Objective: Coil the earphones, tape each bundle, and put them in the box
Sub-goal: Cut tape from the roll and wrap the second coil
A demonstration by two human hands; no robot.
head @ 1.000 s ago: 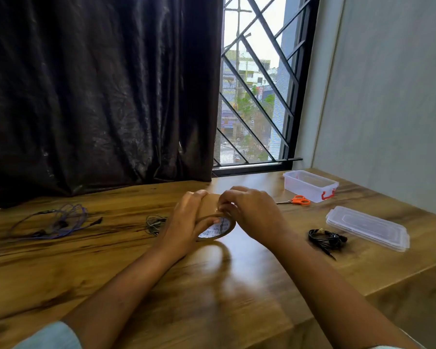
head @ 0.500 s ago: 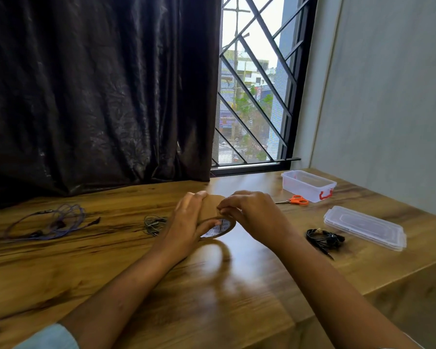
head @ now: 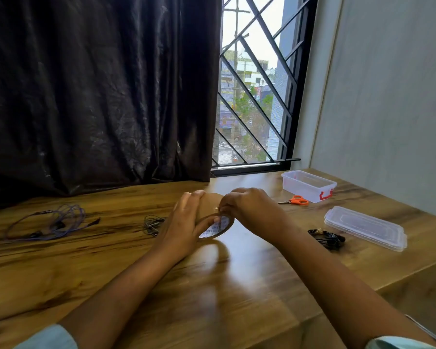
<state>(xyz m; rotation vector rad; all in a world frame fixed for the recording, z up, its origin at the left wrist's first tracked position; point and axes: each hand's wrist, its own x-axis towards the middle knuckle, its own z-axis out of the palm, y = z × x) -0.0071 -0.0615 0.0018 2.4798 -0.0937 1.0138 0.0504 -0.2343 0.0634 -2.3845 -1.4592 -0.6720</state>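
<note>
Mid-surface, the left hand [head: 184, 222] curls round a brown tape roll [head: 211, 204], thumb in its core. The right hand [head: 249, 210] pinches the roll's top edge. Black earphones [head: 327, 239] lie towards the right edge and grey earphones [head: 152, 224] just behind the left hand. The box [head: 302, 192] sits at the far right corner.

Daylight from window [head: 252, 96]; glare on table [head: 237, 273]; edges distorted.
</note>
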